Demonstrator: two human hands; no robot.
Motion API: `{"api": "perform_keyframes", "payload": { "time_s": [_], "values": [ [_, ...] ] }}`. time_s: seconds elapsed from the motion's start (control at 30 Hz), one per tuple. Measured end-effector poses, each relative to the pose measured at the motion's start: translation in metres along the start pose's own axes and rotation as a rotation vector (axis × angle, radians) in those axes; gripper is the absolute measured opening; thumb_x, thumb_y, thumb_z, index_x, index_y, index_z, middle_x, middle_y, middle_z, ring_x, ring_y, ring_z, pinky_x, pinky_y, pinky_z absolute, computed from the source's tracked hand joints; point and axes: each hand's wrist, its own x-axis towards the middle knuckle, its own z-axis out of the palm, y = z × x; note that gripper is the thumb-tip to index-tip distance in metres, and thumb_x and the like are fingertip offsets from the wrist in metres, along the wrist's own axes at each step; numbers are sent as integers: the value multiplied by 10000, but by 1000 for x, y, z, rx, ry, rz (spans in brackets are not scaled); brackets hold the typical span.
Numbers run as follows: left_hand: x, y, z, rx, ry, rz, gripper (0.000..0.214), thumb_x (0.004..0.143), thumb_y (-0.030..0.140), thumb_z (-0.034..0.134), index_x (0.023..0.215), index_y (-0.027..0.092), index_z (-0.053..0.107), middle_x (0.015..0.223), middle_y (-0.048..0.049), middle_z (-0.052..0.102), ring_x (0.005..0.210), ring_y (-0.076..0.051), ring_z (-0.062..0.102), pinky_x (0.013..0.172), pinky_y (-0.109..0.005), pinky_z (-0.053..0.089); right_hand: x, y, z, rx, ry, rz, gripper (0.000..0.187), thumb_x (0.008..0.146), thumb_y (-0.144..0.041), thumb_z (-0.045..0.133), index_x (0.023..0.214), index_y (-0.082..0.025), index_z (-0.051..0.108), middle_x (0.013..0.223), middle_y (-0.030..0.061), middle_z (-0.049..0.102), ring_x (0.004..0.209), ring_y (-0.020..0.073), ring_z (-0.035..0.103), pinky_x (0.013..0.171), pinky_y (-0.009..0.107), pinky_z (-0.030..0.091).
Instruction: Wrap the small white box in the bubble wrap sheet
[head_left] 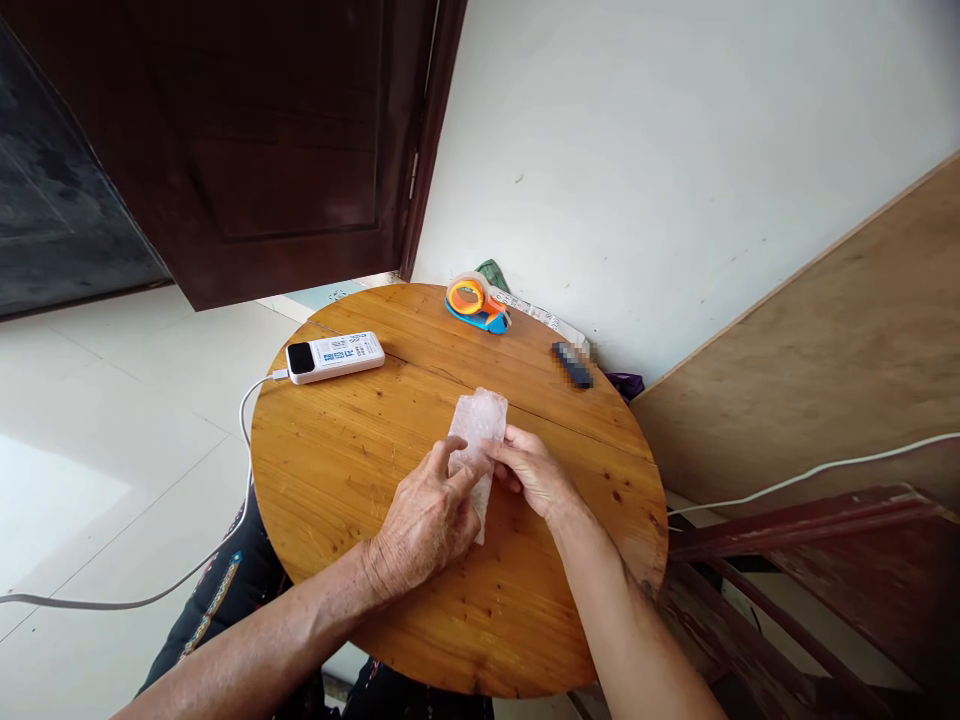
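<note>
A piece of pinkish-white bubble wrap, folded into a narrow strip, is between my two hands over the middle of the round table. My right hand grips its right edge, thumb on top and fingers beneath. From the left, my left hand is closed on the strip, its thumb and fingers pressed to the surface. The lower end of the wrap shows just past the left fingers. Whether anything lies inside the folds I cannot tell.
The round wooden table holds a white power bank with a cable, an orange-and-blue tape dispenser and a blurred dark object. A wall and a brown door stand behind; a wooden chair is right.
</note>
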Motion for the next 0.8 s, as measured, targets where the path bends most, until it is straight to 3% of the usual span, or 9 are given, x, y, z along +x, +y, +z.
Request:
{"api": "perform_keyframes", "payload": {
  "time_s": [0.1, 0.23, 0.33, 0.5, 0.6, 0.73, 0.8],
  "values": [
    [2, -2, -2, 70, -37, 76, 508, 777, 110, 533, 1265, 244, 574, 1530, -111, 379, 989, -203, 631, 857, -376, 572, 8, 3, 0, -80, 27, -106, 333, 594, -418, 787, 757, -174, 630, 589, -31, 609, 496, 107, 487, 438, 210, 366],
    [6, -1, -9, 79, -134, 132, 492, 791, 109, 506, 1264, 225, 578, 1284, -84, 635, 1040, -234, 624, 971, -405, 520, 13, 12, 1, -254, 136, -253, 256, 639, -406, 735, 694, -181, 626, 614, -17, 634, 597, 158, 552, 538, 253, 440],
    [8, 2, -12, 19, -130, 32, 514, 777, 98, 480, 1278, 185, 555, 1057, -74, 700, 958, -224, 633, 948, -386, 529, 9, 15, 4, -240, 175, -300, 231, 663, -394, 707, 707, -183, 622, 665, -5, 648, 621, 159, 556, 578, 262, 455],
    [5, -1, -7, -42, -82, -19, 457, 758, 105, 492, 1186, 211, 614, 1157, -80, 644, 1034, -230, 620, 942, -374, 523, 3, 13, 14, -53, 132, -331, 225, 694, -354, 685, 837, -186, 642, 751, 0, 679, 651, 155, 578, 631, 267, 479],
    [2, -4, -2, -79, -40, -85, 439, 775, 148, 522, 1192, 254, 612, 1186, -59, 592, 978, -200, 629, 884, -344, 534, -1, 7, 15, -18, 134, -354, 238, 701, -345, 681, 876, -186, 649, 777, 1, 683, 685, 162, 590, 674, 279, 486],
    [2, -2, 0, -129, 9, -295, 444, 755, 218, 580, 1199, 226, 563, 1130, -50, 535, 739, -137, 585, 702, -312, 535, -14, -10, 14, -116, 93, -362, 175, 706, -310, 659, 831, -190, 632, 752, -9, 654, 700, 164, 577, 681, 279, 473],
    [3, -1, -1, -175, 56, -367, 497, 736, 236, 604, 1224, 196, 518, 1103, -53, 524, 726, -138, 564, 696, -322, 535, -25, -19, 16, -236, 73, -387, 93, 705, -270, 646, 725, -200, 589, 673, -32, 601, 642, 143, 532, 627, 254, 442]
  ]
}}
